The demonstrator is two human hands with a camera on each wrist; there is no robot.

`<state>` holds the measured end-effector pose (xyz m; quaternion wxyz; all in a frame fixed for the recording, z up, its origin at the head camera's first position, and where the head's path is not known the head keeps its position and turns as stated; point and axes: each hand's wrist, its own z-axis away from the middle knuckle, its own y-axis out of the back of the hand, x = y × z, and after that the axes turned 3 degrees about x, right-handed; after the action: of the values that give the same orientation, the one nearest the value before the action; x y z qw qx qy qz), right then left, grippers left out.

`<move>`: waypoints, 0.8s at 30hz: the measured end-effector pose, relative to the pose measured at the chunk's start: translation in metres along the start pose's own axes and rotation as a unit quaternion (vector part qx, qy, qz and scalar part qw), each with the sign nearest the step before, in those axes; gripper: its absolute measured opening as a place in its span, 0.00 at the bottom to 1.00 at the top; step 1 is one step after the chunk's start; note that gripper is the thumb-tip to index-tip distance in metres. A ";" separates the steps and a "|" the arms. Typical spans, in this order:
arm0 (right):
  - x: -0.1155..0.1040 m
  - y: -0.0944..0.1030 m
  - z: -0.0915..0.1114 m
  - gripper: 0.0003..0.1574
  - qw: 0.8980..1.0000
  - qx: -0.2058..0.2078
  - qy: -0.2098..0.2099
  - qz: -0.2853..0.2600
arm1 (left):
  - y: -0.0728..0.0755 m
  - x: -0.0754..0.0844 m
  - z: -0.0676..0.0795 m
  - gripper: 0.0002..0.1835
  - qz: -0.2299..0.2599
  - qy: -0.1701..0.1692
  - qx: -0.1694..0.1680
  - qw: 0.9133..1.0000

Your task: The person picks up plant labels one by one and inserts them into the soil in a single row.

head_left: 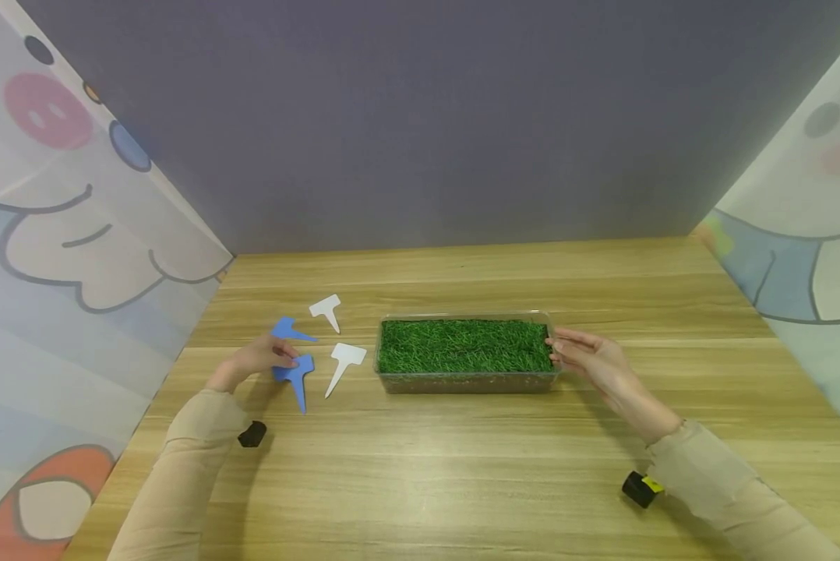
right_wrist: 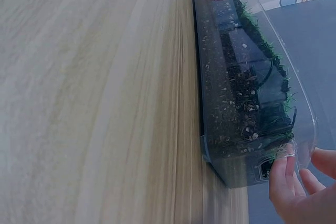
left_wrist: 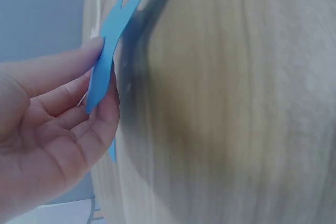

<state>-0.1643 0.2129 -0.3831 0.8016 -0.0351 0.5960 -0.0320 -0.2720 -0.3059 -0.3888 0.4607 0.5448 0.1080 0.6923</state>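
My left hand pinches the head of a blue T-shaped plant label between thumb and fingers, tilted close over the table in the left wrist view. Just beyond that hand lies a second blue label. Two white plant labels of the same shape lie between it and a clear plastic box. Green artificial-looking turf covers the top of the box, with dark speckled soil showing through its side. At the box's right end my right hand holds the rim with thumb and fingertips.
The wooden tabletop runs back to a grey panel. Cartoon-printed sheets stand along both sides. Small black devices sit at both wrists, low over the table.
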 end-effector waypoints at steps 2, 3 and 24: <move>0.000 0.000 0.000 0.37 1.000 0.000 0.000 -0.002 | 0.001 0.003 0.002 0.16 0.018 0.003 0.000 1.000; 0.000 0.000 0.000 0.37 1.000 0.000 0.000 -0.001 | 0.002 0.004 0.004 0.16 0.027 0.004 0.000 1.000; -0.002 0.000 0.001 0.38 1.000 0.004 -0.010 -0.004 | 0.007 0.059 0.018 0.15 0.029 -0.058 0.024 0.998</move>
<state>-0.1638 0.2133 -0.3807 0.8075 -0.0350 0.5876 -0.0370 -0.2593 -0.2718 -0.3385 0.4329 0.5982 0.0820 0.6694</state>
